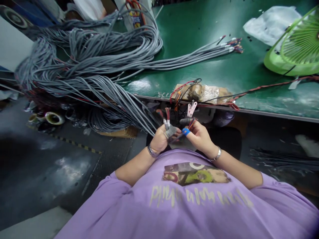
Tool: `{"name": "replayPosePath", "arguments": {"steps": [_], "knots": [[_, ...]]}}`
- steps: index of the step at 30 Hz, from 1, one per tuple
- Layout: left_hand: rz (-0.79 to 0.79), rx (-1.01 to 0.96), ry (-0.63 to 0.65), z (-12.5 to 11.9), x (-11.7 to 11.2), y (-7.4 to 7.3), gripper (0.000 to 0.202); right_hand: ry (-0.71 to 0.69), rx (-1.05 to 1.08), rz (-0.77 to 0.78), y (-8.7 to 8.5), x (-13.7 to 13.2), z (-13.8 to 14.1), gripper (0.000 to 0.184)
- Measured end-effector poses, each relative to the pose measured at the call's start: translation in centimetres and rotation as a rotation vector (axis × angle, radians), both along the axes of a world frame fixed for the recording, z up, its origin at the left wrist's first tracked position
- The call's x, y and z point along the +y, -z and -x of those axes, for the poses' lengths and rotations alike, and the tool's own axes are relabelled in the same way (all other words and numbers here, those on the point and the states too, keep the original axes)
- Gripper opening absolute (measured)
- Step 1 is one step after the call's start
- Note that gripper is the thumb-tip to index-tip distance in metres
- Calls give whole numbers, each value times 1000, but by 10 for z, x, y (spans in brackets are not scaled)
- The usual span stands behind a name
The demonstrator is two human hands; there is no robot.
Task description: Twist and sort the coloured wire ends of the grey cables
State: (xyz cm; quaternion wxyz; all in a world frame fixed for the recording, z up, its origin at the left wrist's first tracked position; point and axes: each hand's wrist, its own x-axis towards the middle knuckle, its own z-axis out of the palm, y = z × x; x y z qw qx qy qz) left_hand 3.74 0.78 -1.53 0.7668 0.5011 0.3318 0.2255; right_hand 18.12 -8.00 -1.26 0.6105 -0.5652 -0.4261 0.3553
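My left hand [160, 137] is closed around grey cables, and their stripped ends with coloured wires [167, 114] stick up above the thumb. Grey tape covers the left thumb. Close beside it, my right hand [200, 135] pinches the fanned coloured wires [192, 122] of a cable end. Blue tape [185, 131] wraps the right thumb, and a grey covering is on a finger. From the left, a bundle of grey cables [124, 99] hangs over the table edge toward my left hand. A pale pink clip [191, 109] stands just above my right hand.
On the green table [199, 20] lie a large heap of grey cables [99, 49] and a row of cable ends [233, 45]. A wooden block with a metal cylinder [195, 91] sits at the front edge. At right are a green fan [296, 49] and a plastic bag [271, 25].
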Motion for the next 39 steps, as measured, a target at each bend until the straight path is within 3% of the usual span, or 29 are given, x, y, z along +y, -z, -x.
{"name": "replayPosePath", "arguments": {"steps": [3,6,12,18,25,31,39], "knots": [[-167,27,98,6,3,-2,44,-60,39,25,4,1,1,26],[-203,101,211,8,2,-4,46,-128,99,97,5,1,1,34],[-225,149,133,6,-9,-7,49,-112,228,170,2,1,-5,40],[-183,210,165,3,-12,-12,47,-42,194,118,-8,6,-11,36],[-182,200,206,-2,-8,-15,37,-125,254,201,-17,17,-12,42],[-175,168,100,-4,-14,-13,41,-52,303,188,-9,14,-9,45],[-114,52,-170,-11,-18,-3,46,4,289,125,-1,10,-6,42]]}}
